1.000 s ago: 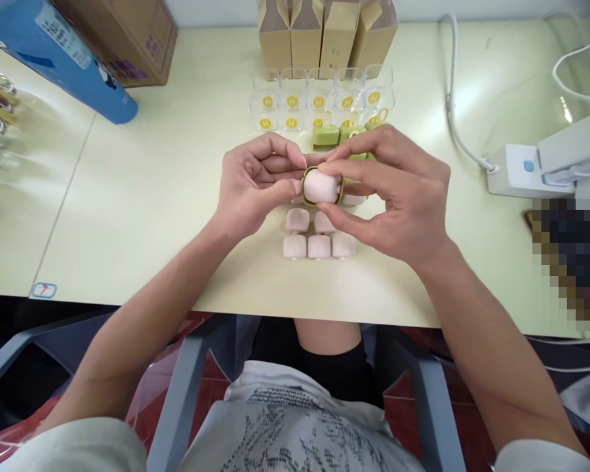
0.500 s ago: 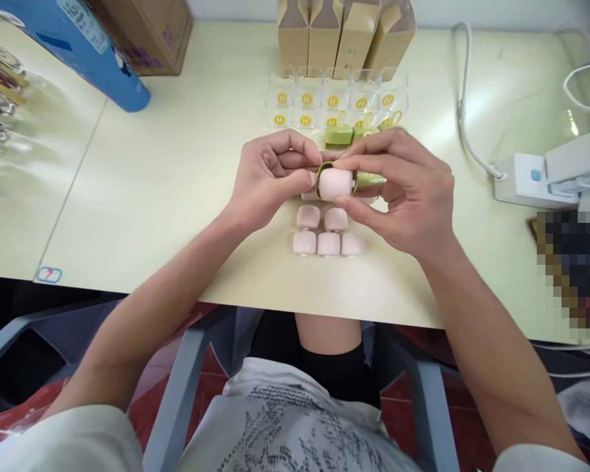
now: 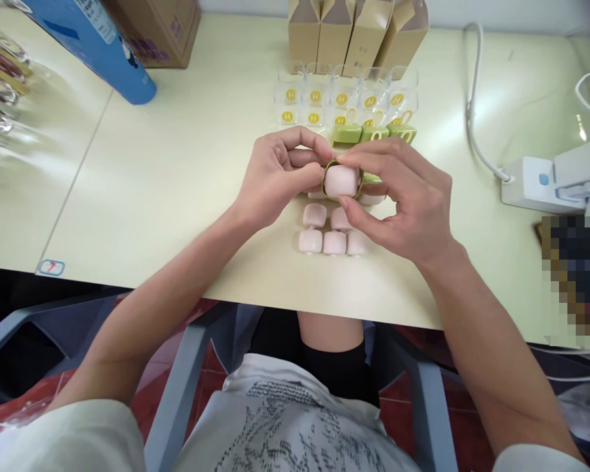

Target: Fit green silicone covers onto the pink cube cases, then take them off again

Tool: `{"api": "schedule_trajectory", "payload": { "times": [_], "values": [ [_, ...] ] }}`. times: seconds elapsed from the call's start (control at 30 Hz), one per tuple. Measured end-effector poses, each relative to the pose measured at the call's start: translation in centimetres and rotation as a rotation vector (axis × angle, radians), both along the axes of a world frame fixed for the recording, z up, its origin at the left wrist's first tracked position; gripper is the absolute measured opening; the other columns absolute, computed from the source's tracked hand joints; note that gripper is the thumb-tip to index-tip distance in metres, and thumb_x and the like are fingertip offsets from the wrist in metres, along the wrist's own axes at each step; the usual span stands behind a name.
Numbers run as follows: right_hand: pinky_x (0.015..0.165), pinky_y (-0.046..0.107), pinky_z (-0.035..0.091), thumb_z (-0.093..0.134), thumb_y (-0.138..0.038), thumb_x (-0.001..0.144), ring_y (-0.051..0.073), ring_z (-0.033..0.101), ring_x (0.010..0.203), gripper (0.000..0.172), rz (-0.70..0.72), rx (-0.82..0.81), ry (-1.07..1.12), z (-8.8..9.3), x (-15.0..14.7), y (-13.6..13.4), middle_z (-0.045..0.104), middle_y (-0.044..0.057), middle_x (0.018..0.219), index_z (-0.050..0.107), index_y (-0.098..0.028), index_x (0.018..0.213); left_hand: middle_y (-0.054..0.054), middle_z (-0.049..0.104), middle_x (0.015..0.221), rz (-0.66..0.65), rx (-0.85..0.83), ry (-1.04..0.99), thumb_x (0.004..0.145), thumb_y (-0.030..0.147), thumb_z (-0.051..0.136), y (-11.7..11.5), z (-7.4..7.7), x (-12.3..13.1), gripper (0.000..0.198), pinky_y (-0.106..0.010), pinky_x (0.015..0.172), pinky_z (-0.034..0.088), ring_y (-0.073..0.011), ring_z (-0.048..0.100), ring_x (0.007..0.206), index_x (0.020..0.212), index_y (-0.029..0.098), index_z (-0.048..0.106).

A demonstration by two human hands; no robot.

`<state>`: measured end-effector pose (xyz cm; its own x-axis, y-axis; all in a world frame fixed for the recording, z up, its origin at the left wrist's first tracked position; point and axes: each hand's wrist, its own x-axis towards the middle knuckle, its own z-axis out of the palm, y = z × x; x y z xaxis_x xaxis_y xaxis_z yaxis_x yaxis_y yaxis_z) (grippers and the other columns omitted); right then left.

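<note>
Between my hands is a pale pink rounded piece [image 3: 341, 180] sitting within the rim of a green cover [image 3: 325, 178]. My left hand [image 3: 282, 174] is closed, its thumb and fingertips at the left edge of the cover. The closed fingers of my right hand [image 3: 408, 193] grip it from above and below on the right side. Below lie several more pink rounded pieces [image 3: 310, 241] in rows, some hidden by my hands. Just beyond my fingers stand green covers [image 3: 347, 134] with pale loops.
Clear cups [image 3: 315, 97] with yellow round labels stand in rows before several open cartons [image 3: 334, 39]. A white power strip [image 3: 531, 185] and its cable lie to the right. At the back left are a blue cylindrical container [image 3: 103, 56] and a brown box [image 3: 164, 33].
The view has shifted slightly, so the table things appear a little further right. Both hands keep hold of the pink piece and green cover, which are turned slightly.
</note>
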<state>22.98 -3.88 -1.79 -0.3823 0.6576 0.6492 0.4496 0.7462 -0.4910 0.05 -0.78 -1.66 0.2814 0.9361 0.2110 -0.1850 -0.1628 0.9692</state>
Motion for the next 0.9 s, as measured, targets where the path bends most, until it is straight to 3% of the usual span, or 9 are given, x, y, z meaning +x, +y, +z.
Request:
{"api": "schedule_trajectory", "payload": {
  "times": [0.17,0.3,0.43,0.6,0.77,0.83,0.9],
  "values": [
    [0.102,0.055,0.075,0.077,-0.037,0.107,0.033,0.083,0.119,0.029,-0.001,0.080,-0.042,0.2,-0.2,0.0,0.084,0.006,0.132,0.083,-0.037,0.135,0.001,0.074,0.075,0.028,-0.029,0.115,0.085,0.023,0.086,-0.1,0.1,0.0,0.015,-0.034,0.063,0.064,-0.0176,0.076,0.064,0.093,0.020,0.074],
    [0.077,0.044,0.076,0.075,-0.039,0.109,0.030,0.083,0.112,0.025,-0.027,0.066,-0.013,0.3,-0.5,-0.4,0.085,0.005,0.124,0.083,-0.034,0.132,0.003,0.068,0.071,0.029,-0.041,0.175,0.092,0.028,0.090,0.2,0.0,-0.3,0.019,-0.042,0.071,0.072,-0.0236,0.082,0.072,0.091,0.020,0.072],
    [0.064,0.036,0.072,0.074,-0.031,0.108,0.026,0.083,0.105,0.022,-0.038,0.133,0.006,0.7,-0.8,-0.8,0.084,0.007,0.119,0.084,-0.032,0.129,0.000,0.074,0.073,-0.061,-0.048,0.121,0.083,0.033,0.102,0.3,0.2,-0.6,0.038,-0.044,0.074,0.073,-0.0237,0.079,0.072,0.097,0.018,0.071],
    [0.074,0.043,0.078,0.079,-0.034,0.104,0.029,0.082,0.109,0.022,-0.086,0.044,-0.015,1.1,-1.0,-1.1,0.085,0.005,0.120,0.083,-0.038,0.125,-0.001,0.078,0.076,-0.082,-0.034,0.073,0.082,0.037,0.105,-0.1,0.7,-0.6,0.045,-0.038,0.070,0.065,-0.0190,0.073,0.067,0.098,0.019,0.068],
    [0.086,0.052,0.079,0.075,-0.040,0.108,0.033,0.080,0.120,0.025,-0.062,-0.005,0.064,0.2,-0.8,-0.6,0.083,0.006,0.125,0.083,-0.037,0.132,0.000,0.079,0.079,-0.128,-0.050,-0.088,0.087,0.014,0.091,-0.2,0.8,-0.7,0.019,-0.025,0.058,0.054,-0.0106,0.068,0.063,0.093,0.018,0.074],
    [0.089,0.056,0.079,0.076,-0.044,0.108,0.035,0.079,0.126,0.030,-0.064,-0.031,0.060,-0.2,-0.6,-0.3,0.082,0.007,0.130,0.082,-0.038,0.136,-0.003,0.086,0.097,-0.201,0.005,-0.133,0.091,0.016,0.090,-0.3,0.7,-0.7,0.018,-0.024,0.067,0.061,-0.0127,0.079,0.078,0.106,0.018,0.080],
    [0.091,0.057,0.078,0.078,-0.046,0.107,0.036,0.078,0.131,0.033,-0.075,-0.046,0.080,-0.3,-0.5,-0.2,0.080,0.008,0.134,0.080,-0.038,0.139,-0.006,0.089,0.121,-0.212,0.108,-0.079,0.091,0.024,0.096,-0.3,0.6,-0.6,0.034,-0.030,0.089,0.071,-0.0195,0.086,0.107,0.121,0.020,0.082]
  ]
}}
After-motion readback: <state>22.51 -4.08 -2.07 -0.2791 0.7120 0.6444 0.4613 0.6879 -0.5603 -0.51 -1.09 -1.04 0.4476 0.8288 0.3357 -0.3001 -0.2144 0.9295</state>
